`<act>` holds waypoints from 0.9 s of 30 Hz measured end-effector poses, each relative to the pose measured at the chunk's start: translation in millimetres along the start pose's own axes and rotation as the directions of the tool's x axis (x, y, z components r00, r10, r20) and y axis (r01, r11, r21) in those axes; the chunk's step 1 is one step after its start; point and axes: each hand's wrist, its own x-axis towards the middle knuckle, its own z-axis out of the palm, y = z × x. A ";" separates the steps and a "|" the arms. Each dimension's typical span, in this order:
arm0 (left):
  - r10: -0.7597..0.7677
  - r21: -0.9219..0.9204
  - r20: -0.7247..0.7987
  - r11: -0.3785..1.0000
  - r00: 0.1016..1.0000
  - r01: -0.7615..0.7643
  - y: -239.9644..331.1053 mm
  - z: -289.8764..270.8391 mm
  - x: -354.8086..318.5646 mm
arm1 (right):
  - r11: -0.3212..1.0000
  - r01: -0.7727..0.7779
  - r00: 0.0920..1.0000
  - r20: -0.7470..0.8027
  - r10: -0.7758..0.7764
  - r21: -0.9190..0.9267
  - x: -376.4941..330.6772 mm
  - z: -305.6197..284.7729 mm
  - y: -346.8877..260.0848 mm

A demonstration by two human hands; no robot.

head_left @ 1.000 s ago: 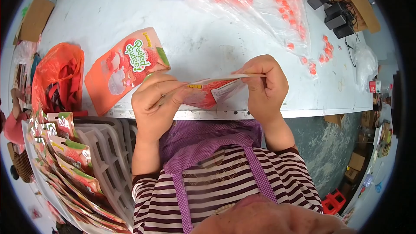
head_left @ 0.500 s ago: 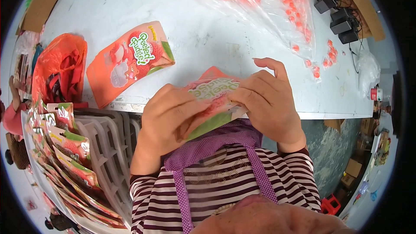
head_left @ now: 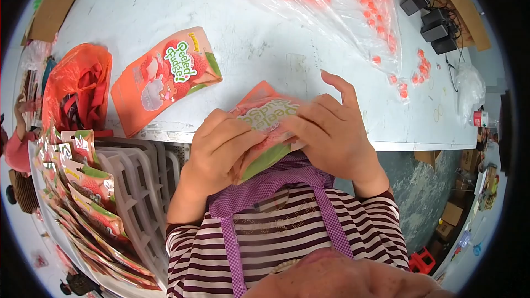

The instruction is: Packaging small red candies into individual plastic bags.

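A pink, orange and green printed pouch [head_left: 265,115] is held in front of my chest, over the table's near edge. My left hand [head_left: 212,149] has its fingers closed round the pouch's left side. The fingers of my right hand [head_left: 334,138] are closed on its right side, and the index finger sticks up. My fingers hide parts of the pouch, and I cannot tell whether its top is sealed. A second pouch [head_left: 168,80] of the same print lies flat on the white table [head_left: 259,38], beyond my left hand.
Left of me, a white plastic crate [head_left: 130,179] holds several upright pouches [head_left: 91,196]. A red-orange plastic bag [head_left: 80,83] sits at the table's left. Far off lies a clear bag [head_left: 331,0] of red pieces, with loose wrapped pieces [head_left: 422,69] and black adapters [head_left: 439,30] at the right.
The pouch has shifted and bent slightly between my hands. My left hand has moved a little to the right, and the fingers of my right hand have slid a little left along the pouch.
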 end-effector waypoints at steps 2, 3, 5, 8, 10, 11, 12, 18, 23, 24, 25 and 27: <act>0.016 -0.004 0.008 1.000 1.000 -0.016 1.2 -0.7 0.2 | 0.998 0.035 0.999 -0.009 -0.035 -0.061 2.7 -1.6 -3.7; 0.034 -0.011 0.015 0.999 0.999 -0.034 1.8 -0.9 0.6 | 0.997 0.034 0.999 -0.010 -0.034 -0.063 2.5 -1.9 -4.5; 0.044 -0.009 0.005 0.999 0.999 -0.044 3.3 1.5 -0.4 | 0.993 0.054 0.998 -0.022 -0.056 -0.107 1.5 -1.6 -5.5; 0.067 -0.008 0.003 0.998 0.998 -0.067 3.2 4.1 -2.9 | 0.991 0.074 0.997 -0.007 -0.075 -0.108 1.2 -1.4 -7.6; 0.081 -0.009 0.009 0.997 0.997 -0.081 3.9 4.7 -4.1 | 0.989 0.102 0.995 0.000 -0.103 -0.105 -1.3 1.0 -7.2; 0.087 -0.012 0.018 0.996 0.996 -0.087 3.9 5.0 -3.8 | 0.986 0.127 0.992 0.005 -0.127 -0.106 -2.1 1.6 -6.9; 0.093 -0.015 0.026 0.996 0.995 -0.093 4.0 5.1 -3.5 | 0.986 0.126 0.992 0.005 -0.126 -0.107 -2.6 1.4 -6.9; 0.007 -0.022 -0.001 1.000 1.000 -0.007 3.4 -8.6 -4.7 | 0.995 0.055 0.998 -0.020 -0.056 -0.081 -5.1 -4.8 4.5; -0.024 -0.059 0.021 0.998 0.999 0.025 3.7 -19.9 -10.3 | 0.990 0.083 0.996 -0.048 -0.078 0.116 -10.6 -2.6 4.7; -0.059 -0.079 0.032 0.995 0.998 0.061 5.6 -22.7 -11.6 | 0.988 0.092 0.995 -0.048 -0.087 0.126 -10.5 -1.4 4.4; -0.066 -0.067 0.027 0.995 0.997 0.068 6.8 -25.7 -12.9 | 0.985 0.101 0.994 -0.051 -0.095 0.141 -10.2 0.1 4.3; -0.144 -0.140 0.136 0.977 0.980 0.163 7.0 -32.0 -13.0 | 0.977 0.131 0.991 -0.059 -0.122 0.171 -7.5 1.7 7.4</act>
